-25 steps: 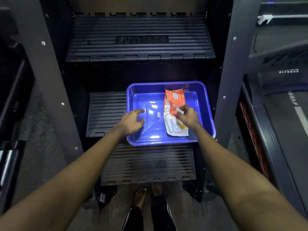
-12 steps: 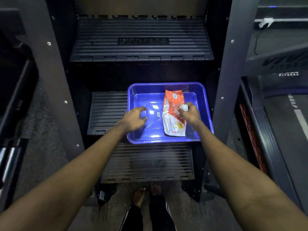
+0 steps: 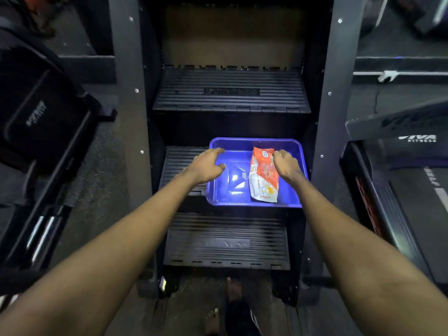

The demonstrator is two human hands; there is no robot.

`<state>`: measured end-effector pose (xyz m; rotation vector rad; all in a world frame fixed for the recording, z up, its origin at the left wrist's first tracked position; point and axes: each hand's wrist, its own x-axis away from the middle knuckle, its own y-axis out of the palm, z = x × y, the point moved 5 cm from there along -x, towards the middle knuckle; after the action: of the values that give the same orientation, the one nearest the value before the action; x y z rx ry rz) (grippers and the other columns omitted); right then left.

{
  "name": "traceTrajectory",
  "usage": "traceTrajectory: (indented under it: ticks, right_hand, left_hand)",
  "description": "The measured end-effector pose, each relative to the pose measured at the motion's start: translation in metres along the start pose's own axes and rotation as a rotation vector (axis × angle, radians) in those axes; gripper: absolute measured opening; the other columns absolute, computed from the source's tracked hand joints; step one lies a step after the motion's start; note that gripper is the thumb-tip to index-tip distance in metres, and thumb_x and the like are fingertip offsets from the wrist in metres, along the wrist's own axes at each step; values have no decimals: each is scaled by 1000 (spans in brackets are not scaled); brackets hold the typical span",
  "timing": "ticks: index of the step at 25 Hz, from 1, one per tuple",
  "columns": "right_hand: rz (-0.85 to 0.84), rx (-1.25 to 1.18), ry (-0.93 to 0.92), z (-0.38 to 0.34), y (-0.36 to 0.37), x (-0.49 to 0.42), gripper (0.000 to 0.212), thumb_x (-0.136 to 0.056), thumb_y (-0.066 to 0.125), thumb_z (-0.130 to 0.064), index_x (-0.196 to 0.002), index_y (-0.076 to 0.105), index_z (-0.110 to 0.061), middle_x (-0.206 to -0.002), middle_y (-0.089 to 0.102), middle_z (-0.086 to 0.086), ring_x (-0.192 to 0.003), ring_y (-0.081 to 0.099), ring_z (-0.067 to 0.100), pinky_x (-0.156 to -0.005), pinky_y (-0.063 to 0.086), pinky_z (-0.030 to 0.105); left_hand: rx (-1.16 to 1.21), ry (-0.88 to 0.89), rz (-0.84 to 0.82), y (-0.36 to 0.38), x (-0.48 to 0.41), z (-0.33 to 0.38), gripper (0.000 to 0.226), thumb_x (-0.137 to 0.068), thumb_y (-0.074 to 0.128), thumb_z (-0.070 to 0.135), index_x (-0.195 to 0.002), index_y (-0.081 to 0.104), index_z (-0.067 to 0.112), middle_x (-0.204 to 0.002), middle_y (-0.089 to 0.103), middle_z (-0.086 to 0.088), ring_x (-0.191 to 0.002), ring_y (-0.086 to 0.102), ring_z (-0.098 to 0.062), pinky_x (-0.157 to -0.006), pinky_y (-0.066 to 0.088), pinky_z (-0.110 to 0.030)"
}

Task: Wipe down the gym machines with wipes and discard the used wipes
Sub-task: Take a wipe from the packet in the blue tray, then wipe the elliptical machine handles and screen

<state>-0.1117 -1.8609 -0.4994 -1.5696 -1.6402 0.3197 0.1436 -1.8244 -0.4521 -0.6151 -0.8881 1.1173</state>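
The wipes pack (image 3: pixel 263 180) is lying in the blue tub (image 3: pixel 232 202) on the machine's middle step (image 3: pixel 180 161). The right hand (image 3: pixel 287 166) is pinching its top end, fingers curled; the left hand (image 3: pixel 206 166) is hovering over the tub's left rim, loosely curled, holding nothing. It should be pinning the pack down while the right is pulling slowly upward

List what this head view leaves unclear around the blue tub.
All head view.
Right hand: its own back hides the fingers, so whether they pinch anything at the wipes pack is unclear.
Pack print: too small, blurred.
Upper step lettering: blurred, dark.
Blue tub near-right corner: behind the right forearm.
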Motion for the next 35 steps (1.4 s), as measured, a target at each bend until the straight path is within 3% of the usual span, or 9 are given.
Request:
traceTrajectory:
  ticks: [3, 8, 12, 17, 19, 22, 25, 30, 35]
  right_hand:
    - [73, -16, -82, -35, -20, 31, 20, -96, 43, -27, -103, 55, -12, -118, 64, 18, -102, 58, 33, -84, 43, 37]
    - [80, -24, -340, -106, -61, 100, 19, -86, 64, -14, -101, 73, -22, -103, 72, 3, -95, 66, 22, -79, 54, 31]
    - [95, 26, -418, -159, -87, 134, 20, -80, 72, -25, -100, 72, -22, -91, 70, 2, -92, 66, 21, -79, 52, 28]
    - [157, 43, -529, -224, -106, 180, 26, -84, 68, -28, -106, 65, -14, -100, 68, 7, -97, 61, 23, -75, 41, 24]
    - [145, 41, -572, -242, -106, 196, 26, -85, 65, -27, -108, 64, -15, -104, 70, 11, -101, 63, 26, -80, 44, 26]
    - [84, 24, -630, -265, -101, 229, 24, -83, 66, -30, -105, 66, -21, -98, 72, 8, -92, 67, 22, -73, 46, 24]
    - [21, 6, -699, -289, -89, 262, 25, -82, 69, -32, -103, 70, -20, -96, 73, 5, -89, 67, 20, -75, 51, 26]
    - [-19, 8, -863, -339, -64, 324, 31, -86, 70, -40, -103, 70, -15, -97, 68, 4, -90, 62, 18, -76, 47, 27]
    - [-17, -31, -987, -399, -38, 397, 21, -90, 63, -35, -101, 70, -18, -92, 67, 3, -79, 62, 14, -56, 41, 13]
  left_hand:
    - [-24, 26, 76, -39, 32, 11, 54, -91, 58, 18, -142, 46, 7, -140, 52, -16, -130, 50, -29, -108, 40, -38]
    - [-75, 13, 182, -103, 105, 16, 56, -92, 60, 23, -144, 45, 11, -143, 50, -14, -133, 47, -28, -110, 38, -40]
    - [-102, 5, 283, -156, 155, 31, 54, -94, 59, 23, -145, 44, 12, -147, 47, -12, -135, 44, -27, -111, 36, -34]
    - [-87, -10, 419, -201, 222, 56, 53, -94, 59, 24, -144, 45, 12, -145, 50, -10, -133, 46, -23, -108, 34, -28]
    - [-88, -40, 447, -209, 248, 61, 52, -94, 58, 25, -144, 46, 13, -145, 50, -9, -132, 48, -23, -106, 36, -27]
    - [-83, -92, 503, -219, 295, 60, 52, -93, 58, 24, -143, 47, 13, -143, 52, -9, -125, 54, -24, -99, 42, -28]
    - [-97, -157, 556, -229, 346, 49, 52, -93, 59, 22, -143, 47, 11, -143, 52, -11, -128, 52, -25, -107, 40, -32]
    - [-125, -251, 641, -257, 430, 14, 50, -91, 60, 22, -140, 50, 12, -139, 55, -10, -129, 52, -25, -107, 38, -31]
    - [-120, -349, 724, -289, 519, -39, 49, -92, 59, 23, -140, 50, 15, -139, 56, -8, -126, 53, -23, -105, 38, -28]
